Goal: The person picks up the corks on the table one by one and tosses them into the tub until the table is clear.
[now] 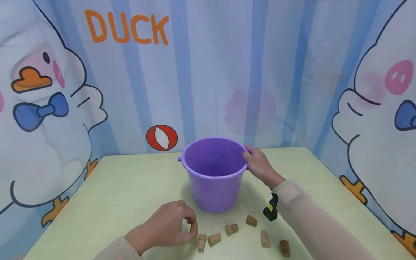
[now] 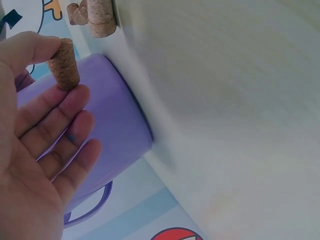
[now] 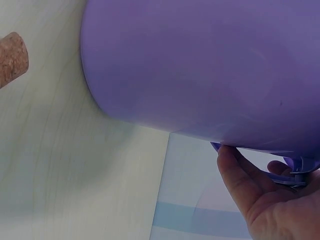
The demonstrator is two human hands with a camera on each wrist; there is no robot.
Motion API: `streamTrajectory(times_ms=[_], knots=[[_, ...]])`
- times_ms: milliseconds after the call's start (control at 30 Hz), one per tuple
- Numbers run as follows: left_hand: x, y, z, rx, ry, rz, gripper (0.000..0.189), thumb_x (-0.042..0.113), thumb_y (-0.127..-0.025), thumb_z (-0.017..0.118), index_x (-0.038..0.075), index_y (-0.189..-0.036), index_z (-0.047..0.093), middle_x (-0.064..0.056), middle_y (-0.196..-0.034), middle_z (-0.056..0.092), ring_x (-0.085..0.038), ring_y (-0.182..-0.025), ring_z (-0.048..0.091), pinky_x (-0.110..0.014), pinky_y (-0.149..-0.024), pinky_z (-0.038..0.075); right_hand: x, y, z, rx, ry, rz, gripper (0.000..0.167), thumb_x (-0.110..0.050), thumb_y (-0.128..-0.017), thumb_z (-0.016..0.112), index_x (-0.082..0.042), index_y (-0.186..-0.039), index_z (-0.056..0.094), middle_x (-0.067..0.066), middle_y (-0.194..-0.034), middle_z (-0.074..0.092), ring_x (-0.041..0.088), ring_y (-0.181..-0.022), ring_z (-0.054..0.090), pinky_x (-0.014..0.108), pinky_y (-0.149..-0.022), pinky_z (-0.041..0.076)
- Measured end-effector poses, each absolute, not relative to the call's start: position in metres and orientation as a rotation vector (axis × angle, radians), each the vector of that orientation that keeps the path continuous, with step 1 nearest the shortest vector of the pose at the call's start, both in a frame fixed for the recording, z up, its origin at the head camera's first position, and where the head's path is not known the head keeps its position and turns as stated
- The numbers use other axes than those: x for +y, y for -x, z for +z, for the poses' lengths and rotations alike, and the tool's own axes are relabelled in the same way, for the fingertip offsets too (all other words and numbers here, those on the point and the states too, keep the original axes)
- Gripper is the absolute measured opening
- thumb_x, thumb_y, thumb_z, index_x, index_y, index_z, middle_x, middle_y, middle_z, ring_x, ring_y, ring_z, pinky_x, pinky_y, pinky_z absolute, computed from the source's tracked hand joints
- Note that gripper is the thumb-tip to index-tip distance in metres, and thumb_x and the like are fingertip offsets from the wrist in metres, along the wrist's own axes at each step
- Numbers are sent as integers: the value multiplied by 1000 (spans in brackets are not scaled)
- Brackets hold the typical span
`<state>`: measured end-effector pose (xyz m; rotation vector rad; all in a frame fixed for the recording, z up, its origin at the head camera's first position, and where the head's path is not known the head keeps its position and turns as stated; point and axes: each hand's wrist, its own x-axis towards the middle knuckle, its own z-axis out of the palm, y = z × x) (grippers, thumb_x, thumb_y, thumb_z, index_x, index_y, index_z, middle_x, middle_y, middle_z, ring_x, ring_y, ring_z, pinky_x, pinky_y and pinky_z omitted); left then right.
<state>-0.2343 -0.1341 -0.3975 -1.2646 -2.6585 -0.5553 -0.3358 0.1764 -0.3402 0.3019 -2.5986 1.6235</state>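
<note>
A purple bucket stands upright on the table, its mouth tilted into view. My right hand grips it at the right side of the rim; in the right wrist view the fingers are at the bucket's handle, close under the rim. My left hand is low over the table in front of the bucket, pinching a cork between thumb and fingertips. Its other fingers are spread loosely. Just right of that hand lie a pale cork and another cork.
More corks lie scattered to the right: a banded cork, a darker cork, a light cork and a brown cork. Behind the pale table hangs a striped curtain with duck pictures.
</note>
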Motion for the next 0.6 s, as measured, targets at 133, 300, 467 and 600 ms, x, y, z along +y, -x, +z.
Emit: streamTrajectory(times_ms=[133, 300, 467, 600], knots=[[-133, 236, -392, -2643, 1245, -571, 18, 24, -80, 81, 34, -74, 67, 23, -78, 62, -1, -78, 54, -22, -70, 50, 176, 335, -339, -2595, -296, 1629, 54, -16, -104, 33, 2, -154, 40, 23, -137, 61, 35, -118, 65, 40, -93, 58], [-132, 237, -387, -2602, 1226, -580, 19, 23, -81, 81, 35, -75, 66, 25, -80, 62, 0, -80, 54, -23, -71, 51, 175, 335, -340, -2593, -284, 1622, 54, -16, -103, 34, 2, -153, 42, 22, -133, 64, 34, -113, 67, 37, -89, 58], [-131, 238, -384, -2537, 1215, -576, 19, 23, -80, 81, 33, -75, 65, 24, -79, 62, 1, -80, 54, -23, -70, 51, 176, 335, -340, -2595, -290, 1617, 54, -16, -103, 34, 2, -153, 42, 22, -134, 63, 34, -115, 66, 39, -91, 58], [-130, 240, -382, -2516, 1205, -595, 19, 23, -80, 82, 32, -76, 66, 23, -79, 62, 0, -80, 54, -23, -70, 52, 176, 335, -340, -2598, -295, 1622, 54, -17, -104, 33, 2, -154, 40, 22, -137, 62, 34, -117, 66, 40, -92, 58]])
